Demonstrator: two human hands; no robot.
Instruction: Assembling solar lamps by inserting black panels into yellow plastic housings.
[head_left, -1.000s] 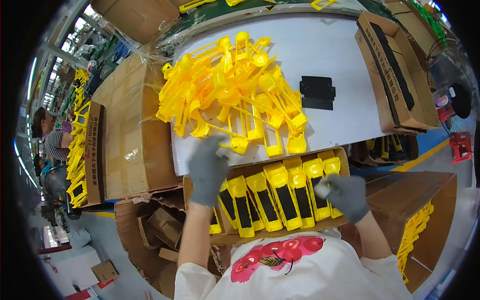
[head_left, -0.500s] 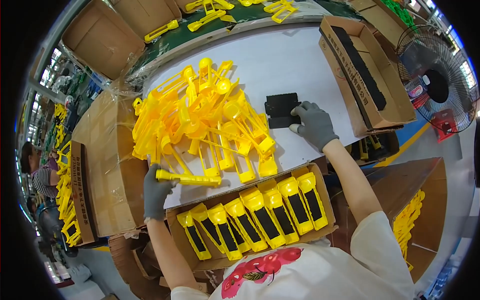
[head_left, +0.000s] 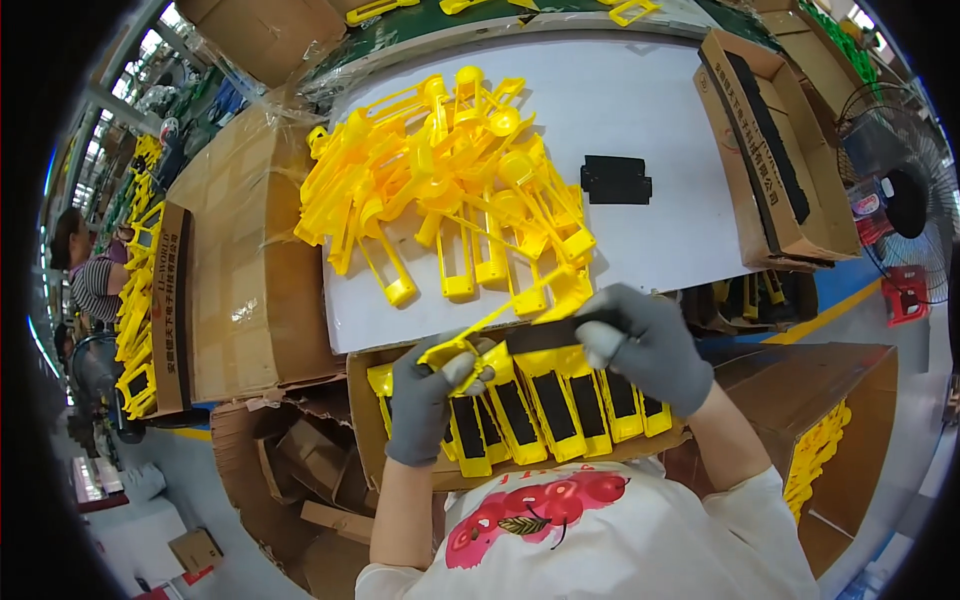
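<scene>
My left hand (head_left: pixel 420 405), in a grey glove, is closed on a yellow plastic frame (head_left: pixel 447 352) above the near edge of the white table (head_left: pixel 680 230). Pinched in my gloved right hand (head_left: pixel 650 350) is a flat black strip (head_left: pixel 540 336), its free end close to the frame; whether they touch I cannot tell. Beneath both hands, a cardboard box (head_left: pixel 366 425) holds a row of yellow frames with black inserts (head_left: pixel 550 405), partly hidden by my hands. Beyond lies a tangled heap of yellow frames (head_left: pixel 440 180). Right of it rest flat black pieces (head_left: pixel 615 180).
An open carton (head_left: pixel 735 170) with black strips stands at the table's right, near a fan (head_left: pixel 895 190). A large taped carton (head_left: pixel 245 250) borders the left side. Another carton (head_left: pixel 860 400) holds yellow parts at lower right. A person (head_left: pixel 95 275) is at far left.
My right hand has left the black pieces on the table and come toward me with a black strip. My left hand has moved right with the yellow frame, bringing both hands together.
</scene>
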